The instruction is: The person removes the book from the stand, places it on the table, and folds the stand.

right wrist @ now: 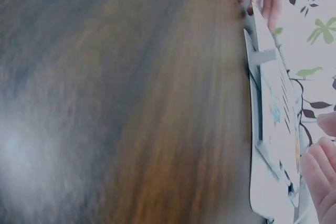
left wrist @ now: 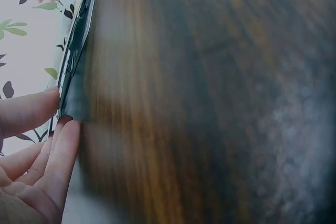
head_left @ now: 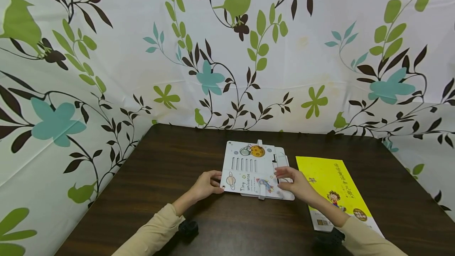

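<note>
A flat white folding book stand [head_left: 245, 165] with slots, a planet, an astronaut and the words "Tiny universe" lies over the dark table. My left hand [head_left: 206, 183] pinches its left edge; in the left wrist view the thumb [left wrist: 31, 111] is on one face and the fingers on the other. My right hand [head_left: 296, 185] hovers by the right part of the stand, fingers loosely bent. A gap shows between that hand [right wrist: 321, 174] and the stand [right wrist: 270, 93] in the right wrist view. Layered panels and a grey clip [right wrist: 262, 56] show along its edge.
A yellow book [head_left: 328, 179] with a cartoon child on its cover lies right of the stand, partly under my right forearm. Behind the dark wooden table [head_left: 153, 192] hangs a white cloth [head_left: 298, 58] printed with leaves and birds.
</note>
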{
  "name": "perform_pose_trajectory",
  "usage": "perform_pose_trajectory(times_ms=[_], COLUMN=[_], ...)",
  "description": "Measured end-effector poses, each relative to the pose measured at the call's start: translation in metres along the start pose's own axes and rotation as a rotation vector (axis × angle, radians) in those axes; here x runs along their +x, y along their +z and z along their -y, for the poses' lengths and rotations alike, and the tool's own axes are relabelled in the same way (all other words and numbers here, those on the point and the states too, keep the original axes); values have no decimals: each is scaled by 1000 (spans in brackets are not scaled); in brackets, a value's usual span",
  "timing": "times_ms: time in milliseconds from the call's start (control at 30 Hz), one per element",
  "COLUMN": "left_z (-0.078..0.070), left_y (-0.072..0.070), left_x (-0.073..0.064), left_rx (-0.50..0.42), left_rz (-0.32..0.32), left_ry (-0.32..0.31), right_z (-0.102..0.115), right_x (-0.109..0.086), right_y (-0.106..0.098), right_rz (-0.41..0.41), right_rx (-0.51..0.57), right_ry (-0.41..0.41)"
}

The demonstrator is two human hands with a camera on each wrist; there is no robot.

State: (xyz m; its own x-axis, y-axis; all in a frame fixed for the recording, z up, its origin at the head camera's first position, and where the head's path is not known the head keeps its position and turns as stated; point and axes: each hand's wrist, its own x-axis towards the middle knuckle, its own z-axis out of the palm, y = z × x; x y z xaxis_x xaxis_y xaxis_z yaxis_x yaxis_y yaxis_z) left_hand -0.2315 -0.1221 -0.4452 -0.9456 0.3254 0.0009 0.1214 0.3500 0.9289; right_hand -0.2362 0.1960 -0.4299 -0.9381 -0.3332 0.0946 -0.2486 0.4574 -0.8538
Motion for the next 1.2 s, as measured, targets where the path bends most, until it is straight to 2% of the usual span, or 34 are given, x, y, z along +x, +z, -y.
perform_pose_trajectory(times_ms=[167, 400, 800, 1200], left_z=[1, -2, -1, 0], left_y=[0, -3, -4, -3], left_x=[1, 6, 3, 5], left_rx=[-3, 74, 63, 69], left_rz=[-4, 5, 3, 2], left_ry=[3, 18, 14, 10], right_z=[-5, -12, -23, -23], right_x=[-1, -5, -6, -2], right_y=[-10, -23, -24, -22], right_rz=[-49, -111, -75, -17], right_rx=[-40, -45, -5, -96], right_ry=[14, 78, 98, 129])
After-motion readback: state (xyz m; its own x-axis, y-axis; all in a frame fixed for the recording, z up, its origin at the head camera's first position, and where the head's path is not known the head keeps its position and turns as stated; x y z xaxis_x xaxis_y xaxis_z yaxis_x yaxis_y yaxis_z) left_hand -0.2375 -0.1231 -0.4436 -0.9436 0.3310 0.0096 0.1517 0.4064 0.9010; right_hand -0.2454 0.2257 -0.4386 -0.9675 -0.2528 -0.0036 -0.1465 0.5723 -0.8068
